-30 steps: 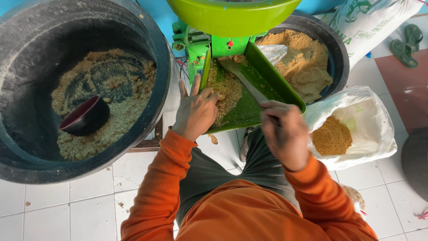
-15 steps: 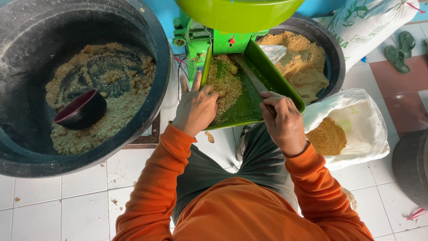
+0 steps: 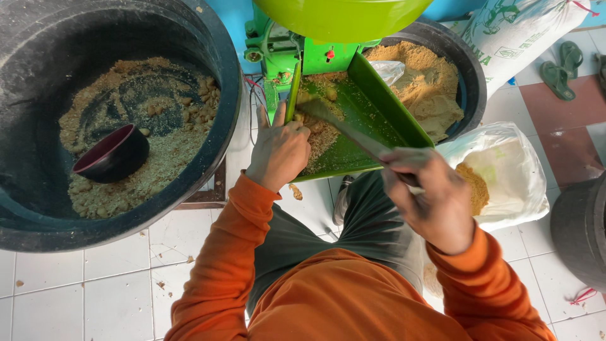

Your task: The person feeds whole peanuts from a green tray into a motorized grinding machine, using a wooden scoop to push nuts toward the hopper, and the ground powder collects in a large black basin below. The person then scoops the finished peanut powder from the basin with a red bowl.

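White floor tiles (image 3: 113, 290) lie below my hands. My right hand (image 3: 429, 205) grips a flat scraper (image 3: 344, 129), running up-left from my fist across the green chute (image 3: 385, 110). My left hand (image 3: 279, 151) clasps the chute's near edge.

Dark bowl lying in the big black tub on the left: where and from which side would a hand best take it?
By the upper rim of the dark bowl, coming from above on the person's left. It lies tilted on the crumbly meal in the black tub, mouth facing up-left, so that rim stands free while its lower side sits in the meal.
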Demonstrator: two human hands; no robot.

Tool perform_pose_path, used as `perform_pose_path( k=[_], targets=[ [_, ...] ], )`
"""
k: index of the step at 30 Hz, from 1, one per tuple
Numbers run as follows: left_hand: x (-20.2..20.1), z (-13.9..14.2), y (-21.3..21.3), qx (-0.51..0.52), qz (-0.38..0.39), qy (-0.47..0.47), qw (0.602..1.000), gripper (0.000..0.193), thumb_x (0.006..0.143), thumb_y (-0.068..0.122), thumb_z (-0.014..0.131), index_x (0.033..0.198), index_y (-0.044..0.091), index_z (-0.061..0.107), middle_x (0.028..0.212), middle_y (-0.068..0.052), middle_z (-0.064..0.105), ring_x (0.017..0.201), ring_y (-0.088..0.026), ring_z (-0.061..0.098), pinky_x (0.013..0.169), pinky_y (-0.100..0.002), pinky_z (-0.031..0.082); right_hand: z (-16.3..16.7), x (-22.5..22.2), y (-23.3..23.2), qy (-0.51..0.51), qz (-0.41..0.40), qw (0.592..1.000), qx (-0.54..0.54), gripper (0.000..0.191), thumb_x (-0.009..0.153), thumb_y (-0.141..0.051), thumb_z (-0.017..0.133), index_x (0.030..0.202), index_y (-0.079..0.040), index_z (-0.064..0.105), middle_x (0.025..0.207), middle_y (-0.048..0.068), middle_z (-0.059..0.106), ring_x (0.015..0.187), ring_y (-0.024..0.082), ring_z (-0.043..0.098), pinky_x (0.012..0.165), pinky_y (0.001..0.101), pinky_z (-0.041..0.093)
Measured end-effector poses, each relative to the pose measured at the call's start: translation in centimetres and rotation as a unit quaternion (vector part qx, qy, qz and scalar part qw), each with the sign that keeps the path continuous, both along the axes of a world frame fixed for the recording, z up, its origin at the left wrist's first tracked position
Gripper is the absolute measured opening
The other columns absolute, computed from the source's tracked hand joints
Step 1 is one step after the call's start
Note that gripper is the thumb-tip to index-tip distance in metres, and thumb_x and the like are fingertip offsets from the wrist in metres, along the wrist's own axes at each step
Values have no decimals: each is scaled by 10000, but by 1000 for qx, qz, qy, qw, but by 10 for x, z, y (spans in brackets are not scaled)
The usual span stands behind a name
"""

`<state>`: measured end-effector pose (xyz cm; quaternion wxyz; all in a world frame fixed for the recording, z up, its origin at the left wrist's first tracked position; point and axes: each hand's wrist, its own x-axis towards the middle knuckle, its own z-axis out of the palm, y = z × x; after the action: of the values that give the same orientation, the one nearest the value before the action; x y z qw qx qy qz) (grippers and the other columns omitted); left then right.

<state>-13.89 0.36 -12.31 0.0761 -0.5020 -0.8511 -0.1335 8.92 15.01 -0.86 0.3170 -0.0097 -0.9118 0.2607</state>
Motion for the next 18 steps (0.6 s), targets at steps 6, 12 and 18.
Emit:
perform_pose_path(
  k=[6, 12, 18],
  targets=[
    [-1, -2, 1, 20, -13, 40, 999, 223, 899, 184, 619, 1000, 60, 774, 1213, -163, 708, 1409, -443, 424, 1139, -754, 186, -17, -23, -12, 65, -28, 997, 36, 227, 967, 30, 749, 1069, -9, 550, 1134, 127, 725, 931, 268, 710, 810, 354, 578],
    [-1, -8, 1, 19, -7, 52, 998, 228, 910, 168, 590, 1003, 58, 766, 1314, -171, 677, 1439, -453, 416, 1159, -749, 169, -41, -48, -18, 60, -24, 996, 63, 250, 933, 52, 753, 1078, -1, 557, 1162, 140, 714, 980, 296, 707, 867, 374, 573],
    [-2, -6, 0, 30, -16, 17, 999, 347, 953, 138, 567, 1250, 134, 745, 1285, -195, 666, 1426, -479, 399, 1182, -762, 131, -51, -43, -12, 62, -61, 995, 48, 225, 929, 55, 747, 1058, 10, 569, 1151, 146, 728, 901, 290, 690, 802, 363, 562]
  ],
)
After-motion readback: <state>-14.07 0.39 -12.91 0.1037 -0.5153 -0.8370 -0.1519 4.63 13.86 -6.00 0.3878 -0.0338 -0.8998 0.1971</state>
